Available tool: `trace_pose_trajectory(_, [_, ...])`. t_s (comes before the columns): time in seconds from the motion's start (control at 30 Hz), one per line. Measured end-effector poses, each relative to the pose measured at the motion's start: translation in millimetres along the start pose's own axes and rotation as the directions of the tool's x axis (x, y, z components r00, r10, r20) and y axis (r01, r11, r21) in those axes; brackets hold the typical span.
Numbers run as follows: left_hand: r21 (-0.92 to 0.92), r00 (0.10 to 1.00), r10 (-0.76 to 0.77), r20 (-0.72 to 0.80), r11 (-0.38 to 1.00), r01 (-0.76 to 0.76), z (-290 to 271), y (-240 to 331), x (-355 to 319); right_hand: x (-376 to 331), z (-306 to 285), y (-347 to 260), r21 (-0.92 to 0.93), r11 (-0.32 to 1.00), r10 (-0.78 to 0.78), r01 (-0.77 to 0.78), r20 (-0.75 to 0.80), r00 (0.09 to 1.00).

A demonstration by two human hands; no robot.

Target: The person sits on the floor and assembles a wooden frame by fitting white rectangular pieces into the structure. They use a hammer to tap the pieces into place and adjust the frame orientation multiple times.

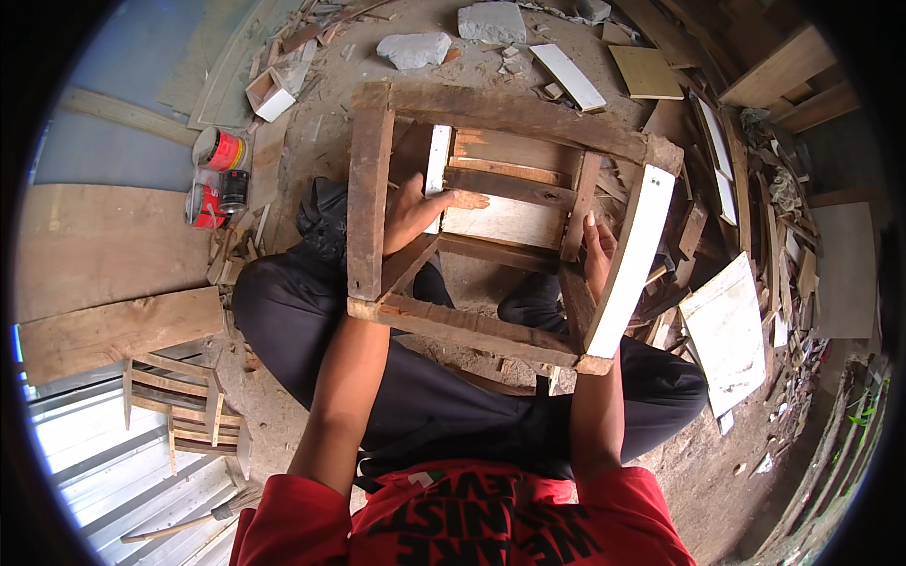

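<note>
A box-shaped wooden frame (510, 111), much like a stool or small chair frame, is held up in front of me above my crossed legs. Most of its bars are worn brown wood; one bar on the right (630, 264) and a narrow upright inside are painted white. Through the left side reaches my left hand (411, 213), closed around the white upright (438, 162) with its thumb across it. On the right, my right hand (598, 253) grips the frame's inner side, its fingers partly hidden by the bars. A board with peeling white paint (500, 223) spans the frame's far part.
Paint cans (223, 149) stand at the left near wooden boards (113, 247). A slatted wooden piece (184, 401) lies at lower left. Stone blocks (413, 49) sit beyond the frame. Scrap wood and a white-painted panel (727, 335) are strewn along the right.
</note>
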State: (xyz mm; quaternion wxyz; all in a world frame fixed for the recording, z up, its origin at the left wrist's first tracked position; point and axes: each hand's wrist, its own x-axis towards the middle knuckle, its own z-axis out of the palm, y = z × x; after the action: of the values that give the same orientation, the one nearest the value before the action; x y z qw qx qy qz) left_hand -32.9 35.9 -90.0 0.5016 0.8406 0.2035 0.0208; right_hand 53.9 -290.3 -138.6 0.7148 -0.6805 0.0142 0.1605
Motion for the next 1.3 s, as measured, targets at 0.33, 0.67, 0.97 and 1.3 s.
trace_pose_trajectory(0.33, [-0.212,0.994,-0.014,0.105,0.977,0.036,3.0,12.0,-6.8,0.2,0.1,0.2,0.013,1.000,-0.013,0.013,-0.009,1.000])
trace_pose_trajectory(0.67, [-0.321,0.989,-0.114,0.098,0.937,0.139,-13.0,-17.9,9.7,-0.9,-2.1,-0.9,0.021,0.999,-0.030,0.030,-0.019,0.999])
trace_pose_trajectory(0.97, [-0.335,0.976,-0.161,0.149,0.920,0.203,-12.0,-3.9,10.6,-0.6,-0.6,-2.3,0.031,0.999,-0.040,0.041,-0.007,0.999])
trace_pose_trajectory(1.3, [-0.507,0.961,-0.254,0.112,0.817,0.275,-5.6,2.6,2.6,-2.4,2.8,-0.2,0.072,0.994,-0.077,0.076,0.015,0.997])
